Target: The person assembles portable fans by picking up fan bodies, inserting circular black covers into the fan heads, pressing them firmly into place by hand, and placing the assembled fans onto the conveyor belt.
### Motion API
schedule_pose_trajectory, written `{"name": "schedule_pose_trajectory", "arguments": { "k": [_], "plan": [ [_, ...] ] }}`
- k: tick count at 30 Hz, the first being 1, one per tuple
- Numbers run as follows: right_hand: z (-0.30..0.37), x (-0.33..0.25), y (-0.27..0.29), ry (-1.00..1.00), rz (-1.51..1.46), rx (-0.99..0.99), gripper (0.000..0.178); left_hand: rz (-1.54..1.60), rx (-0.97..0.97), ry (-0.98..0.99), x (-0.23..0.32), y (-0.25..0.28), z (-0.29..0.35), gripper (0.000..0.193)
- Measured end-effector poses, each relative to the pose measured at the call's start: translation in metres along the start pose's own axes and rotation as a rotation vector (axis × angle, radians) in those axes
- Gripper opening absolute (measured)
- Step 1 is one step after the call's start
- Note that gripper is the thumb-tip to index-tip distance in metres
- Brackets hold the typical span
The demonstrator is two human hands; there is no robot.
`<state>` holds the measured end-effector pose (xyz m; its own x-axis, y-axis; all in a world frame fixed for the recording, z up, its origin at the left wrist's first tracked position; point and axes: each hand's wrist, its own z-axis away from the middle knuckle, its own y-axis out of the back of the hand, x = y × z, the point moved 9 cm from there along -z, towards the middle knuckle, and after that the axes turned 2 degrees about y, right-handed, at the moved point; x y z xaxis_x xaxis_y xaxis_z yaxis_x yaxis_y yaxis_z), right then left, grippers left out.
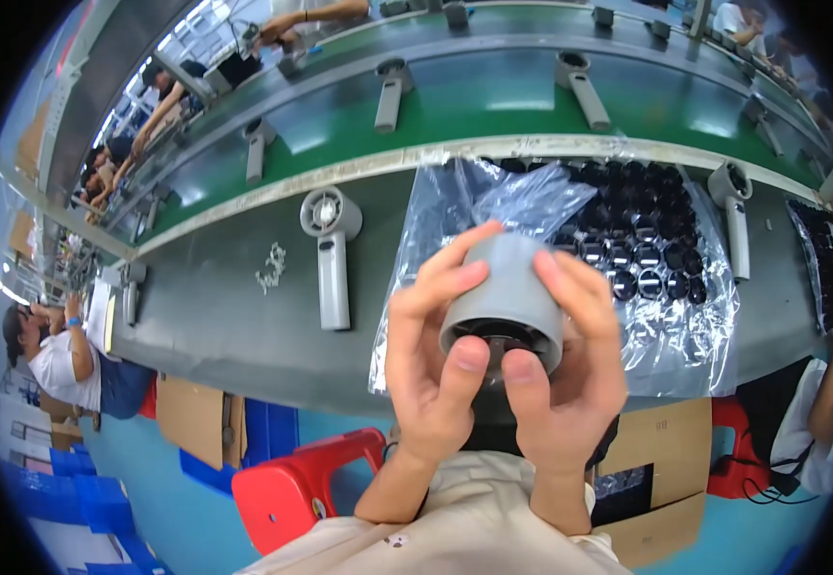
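Both my hands are closed round the grey round head of a handheld fan (pixel 508 276), raised above the front edge of the bench. My left hand (pixel 436 335) grips its left side, and my right hand (pixel 575 345) grips its right side. Both thumbs press at the dark opening on the side toward me; the rest of the fan is hidden. Behind it lies a clear plastic bag (pixel 694 355) bearing rows of glossy black ring-like parts (pixel 647 254). To the left, a grey handheld fan (pixel 332 254) lies on the dark bench mat (pixel 225 278).
Small white pieces (pixel 270 266) lie left of the fan on the mat. Another grey fan (pixel 737 220) lies to the right of the bag. Beyond a pale rail, a green conveyor (pixel 493 101) carries several fans. A red stool (pixel 292 489) and cardboard boxes (pixel 666 431) stand below. People sit at both sides.
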<state>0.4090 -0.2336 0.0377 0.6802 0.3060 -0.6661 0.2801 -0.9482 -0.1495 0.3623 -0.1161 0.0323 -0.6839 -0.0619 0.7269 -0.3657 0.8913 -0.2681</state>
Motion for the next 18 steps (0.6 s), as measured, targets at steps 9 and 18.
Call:
{"name": "schedule_pose_trajectory", "arguments": {
  "k": [9, 18],
  "plan": [
    [-0.001, 0.000, -0.013, 0.075, 0.066, -0.116, 0.054, 0.413, 0.103, 0.227, -0.011, 0.000, 0.001, 0.039],
    [0.000, 0.018, -0.007, -0.197, -0.106, -0.150, 0.060, 0.322, 0.042, 0.283, -0.025, 0.010, -0.002, 0.035]
  ]
}}
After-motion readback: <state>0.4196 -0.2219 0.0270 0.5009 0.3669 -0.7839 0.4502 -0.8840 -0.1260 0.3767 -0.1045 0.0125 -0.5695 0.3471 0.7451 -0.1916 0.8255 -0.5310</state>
